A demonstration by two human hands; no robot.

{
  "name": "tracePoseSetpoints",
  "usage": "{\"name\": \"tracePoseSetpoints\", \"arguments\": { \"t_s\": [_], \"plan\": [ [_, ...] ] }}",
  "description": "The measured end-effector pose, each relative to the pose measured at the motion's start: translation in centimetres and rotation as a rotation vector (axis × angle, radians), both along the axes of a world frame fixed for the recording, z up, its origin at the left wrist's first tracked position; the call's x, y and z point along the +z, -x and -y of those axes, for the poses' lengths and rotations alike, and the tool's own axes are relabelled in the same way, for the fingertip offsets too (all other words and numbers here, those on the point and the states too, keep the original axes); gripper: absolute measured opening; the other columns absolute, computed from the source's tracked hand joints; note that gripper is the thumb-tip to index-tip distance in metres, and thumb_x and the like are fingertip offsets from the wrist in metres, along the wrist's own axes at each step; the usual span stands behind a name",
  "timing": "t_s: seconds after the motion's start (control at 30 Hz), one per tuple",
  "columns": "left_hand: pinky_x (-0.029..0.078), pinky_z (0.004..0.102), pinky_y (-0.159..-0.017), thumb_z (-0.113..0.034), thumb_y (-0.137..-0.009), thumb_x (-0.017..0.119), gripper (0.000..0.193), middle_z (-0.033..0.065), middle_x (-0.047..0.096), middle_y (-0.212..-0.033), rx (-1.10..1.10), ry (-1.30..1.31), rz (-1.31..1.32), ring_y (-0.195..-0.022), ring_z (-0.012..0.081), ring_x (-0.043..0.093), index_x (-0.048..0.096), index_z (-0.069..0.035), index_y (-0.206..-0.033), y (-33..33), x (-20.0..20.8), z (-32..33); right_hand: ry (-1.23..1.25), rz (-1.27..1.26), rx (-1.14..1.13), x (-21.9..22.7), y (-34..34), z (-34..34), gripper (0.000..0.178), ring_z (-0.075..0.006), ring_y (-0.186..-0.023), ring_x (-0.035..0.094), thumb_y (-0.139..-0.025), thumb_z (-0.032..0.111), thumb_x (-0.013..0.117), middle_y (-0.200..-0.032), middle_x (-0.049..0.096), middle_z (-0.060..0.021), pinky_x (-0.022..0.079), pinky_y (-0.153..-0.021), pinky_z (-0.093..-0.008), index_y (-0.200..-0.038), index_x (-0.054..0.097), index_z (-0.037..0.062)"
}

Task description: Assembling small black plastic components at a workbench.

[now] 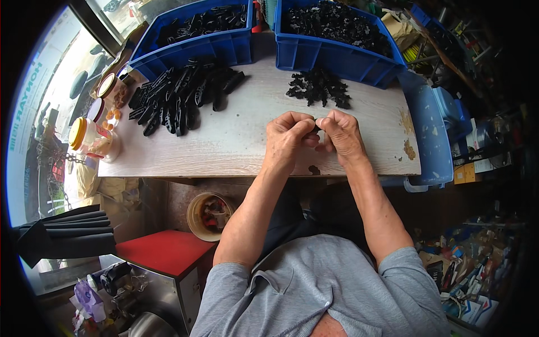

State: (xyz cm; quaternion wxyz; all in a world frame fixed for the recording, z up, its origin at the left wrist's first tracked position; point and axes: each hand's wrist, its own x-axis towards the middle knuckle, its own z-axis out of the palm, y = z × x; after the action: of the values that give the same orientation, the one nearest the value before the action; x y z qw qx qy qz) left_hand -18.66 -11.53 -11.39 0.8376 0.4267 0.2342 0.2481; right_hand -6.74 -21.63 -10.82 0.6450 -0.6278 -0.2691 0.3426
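My left hand (287, 135) and my right hand (341, 133) meet above the front part of the table. Both are closed, thumbs and fingertips pinched together around a small dark piece (316, 129). Fingers cover most of that piece, so its shape does not show. Just beyond my hands lies a small heap of jagged black plastic parts (319, 88). To the left is a larger pile of long black slotted plastic parts (178, 96).
Two blue bins, the left one (196, 48) holding long black parts and the right one (337, 59) small ones, stand along the table's (224, 151) far side. Lidded jars (92, 139) line its left edge. A bucket (193, 216) sits below; a blue tub (429, 146) is at right.
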Motion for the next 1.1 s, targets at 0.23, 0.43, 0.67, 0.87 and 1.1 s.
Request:
{"name": "tracePoseSetpoints", "arguments": {
  "t_s": [0.23, 0.43, 0.67, 0.87, 1.1],
  "plan": [
    [0.055, 0.0249, -0.061, -0.011, -0.090, 0.063, 0.016, 0.0098, 0.066, -0.080, 0.001, 0.046, 0.054, -0.063, 0.0139, 0.064, 0.064, 0.005, -0.095, -0.1, -0.3, -0.1, -0.009, -0.012, -0.027, 0.2, 0.3, -0.2, 0.028, -0.0077, -0.042, 0.043, -0.086, 0.026, 0.069, -0.060, 0.050, 0.0008, 0.047, -0.040, -0.0270, -0.070, 0.055, 0.0089],
    [0.059, 0.0282, -0.069, -0.014, -0.094, 0.060, 0.023, 0.0111, 0.068, -0.089, -0.041, 0.090, 0.126, -0.073, 0.0174, 0.068, 0.063, 0.005, -0.105, 0.3, -1.2, -0.9, -0.009, -0.024, -0.084, 1.1, 1.2, -0.3, 0.040, -0.0076, -0.041, 0.038, -0.095, 0.040, 0.056, -0.048, 0.041, 0.0029, 0.041, -0.042, -0.0247, -0.071, 0.053, 0.0083],
    [0.059, 0.0294, -0.071, -0.014, -0.096, 0.059, 0.021, 0.0117, 0.069, -0.092, -0.047, 0.071, 0.132, -0.075, 0.0186, 0.069, 0.063, 0.004, -0.107, 0.1, -1.6, -0.7, 0.006, 0.070, -0.067, 0.4, 1.0, -0.5, 0.033, -0.0058, -0.043, 0.042, -0.092, 0.036, 0.065, -0.052, 0.046, 0.0037, 0.036, -0.042, -0.0215, -0.073, 0.056, 0.0105],
    [0.060, 0.0296, -0.074, -0.014, -0.097, 0.060, 0.020, 0.0102, 0.070, -0.093, -0.073, -0.017, 0.108, -0.077, 0.0178, 0.070, 0.064, 0.002, -0.107, 0.1, -1.5, -0.3, -0.032, 0.063, -0.030, -0.1, 0.5, 0.1, 0.029, -0.0057, -0.044, 0.044, -0.089, 0.030, 0.069, -0.054, 0.048, 0.0039, 0.033, -0.043, -0.0202, -0.072, 0.055, 0.0114],
    [0.059, 0.0295, -0.074, -0.018, -0.098, 0.061, 0.022, 0.0095, 0.069, -0.093, -0.047, -0.033, 0.110, -0.077, 0.0172, 0.070, 0.064, 0.002, -0.107, 0.1, -1.3, -0.1, -0.050, 0.047, -0.046, 0.3, 0.9, 0.1, 0.029, -0.0060, -0.043, 0.042, -0.091, 0.030, 0.066, -0.051, 0.044, 0.0045, 0.034, -0.043, -0.0212, -0.071, 0.054, 0.0110]
  ]
}}
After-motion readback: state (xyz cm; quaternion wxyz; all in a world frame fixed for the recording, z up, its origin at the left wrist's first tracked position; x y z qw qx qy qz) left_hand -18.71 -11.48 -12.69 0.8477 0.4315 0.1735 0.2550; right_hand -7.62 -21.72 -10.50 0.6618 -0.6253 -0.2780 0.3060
